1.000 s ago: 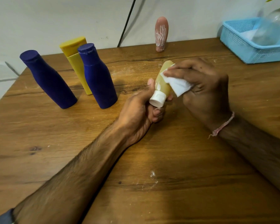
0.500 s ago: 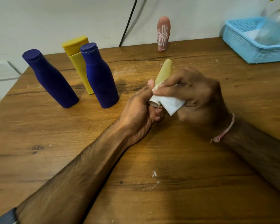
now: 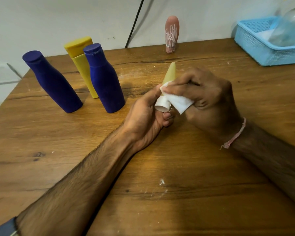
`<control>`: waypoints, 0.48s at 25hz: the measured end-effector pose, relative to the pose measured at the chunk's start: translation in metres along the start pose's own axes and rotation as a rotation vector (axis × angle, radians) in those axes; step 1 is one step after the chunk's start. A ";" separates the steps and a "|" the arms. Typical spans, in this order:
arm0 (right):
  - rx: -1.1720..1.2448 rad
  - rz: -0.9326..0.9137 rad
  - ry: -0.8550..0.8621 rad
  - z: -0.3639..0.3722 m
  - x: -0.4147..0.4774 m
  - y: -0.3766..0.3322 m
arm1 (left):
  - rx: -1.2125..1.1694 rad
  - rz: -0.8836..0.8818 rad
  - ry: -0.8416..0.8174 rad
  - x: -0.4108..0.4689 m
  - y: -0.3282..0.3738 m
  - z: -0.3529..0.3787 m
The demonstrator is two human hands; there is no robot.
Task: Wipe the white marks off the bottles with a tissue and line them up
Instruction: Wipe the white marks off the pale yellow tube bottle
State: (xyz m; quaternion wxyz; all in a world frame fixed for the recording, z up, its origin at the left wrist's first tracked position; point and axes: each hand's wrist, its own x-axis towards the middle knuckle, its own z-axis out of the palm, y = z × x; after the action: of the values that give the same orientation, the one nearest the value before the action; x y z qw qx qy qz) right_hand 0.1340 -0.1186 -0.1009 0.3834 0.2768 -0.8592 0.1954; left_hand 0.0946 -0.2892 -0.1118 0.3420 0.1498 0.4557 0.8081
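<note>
the left hand [image 3: 143,120] gripped the olive tube [image 3: 169,74] by its white cap. the right hand [image 3: 206,99] pinched the tissue [image 3: 177,101] against the tube's side.

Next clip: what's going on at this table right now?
A person is wiping a small yellow-green tube. The left hand grips it near its white cap, while the right hand pinches a white tissue against its side. Two blue bottles and a yellow bottle stand grouped at the left of the wooden table. A pink bottle by the wall carries white marks, not yet wiped.
</note>
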 end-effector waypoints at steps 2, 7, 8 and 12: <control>0.043 -0.042 -0.063 0.001 -0.002 -0.003 | -0.016 -0.018 0.016 0.000 0.000 -0.001; -0.008 0.024 0.045 -0.001 0.001 0.001 | -0.062 -0.033 0.012 -0.001 0.002 0.000; 0.009 -0.028 0.014 0.002 0.001 -0.003 | -0.067 -0.035 0.005 -0.001 0.001 0.000; 0.010 -0.065 -0.017 -0.003 0.001 -0.001 | -0.075 -0.035 -0.013 -0.001 0.002 -0.001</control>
State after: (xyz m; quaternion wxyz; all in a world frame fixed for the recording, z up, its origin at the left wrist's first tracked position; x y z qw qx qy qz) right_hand 0.1356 -0.1183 -0.0983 0.3811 0.3082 -0.8518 0.1847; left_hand 0.0941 -0.2908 -0.1103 0.3646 0.1342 0.4252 0.8175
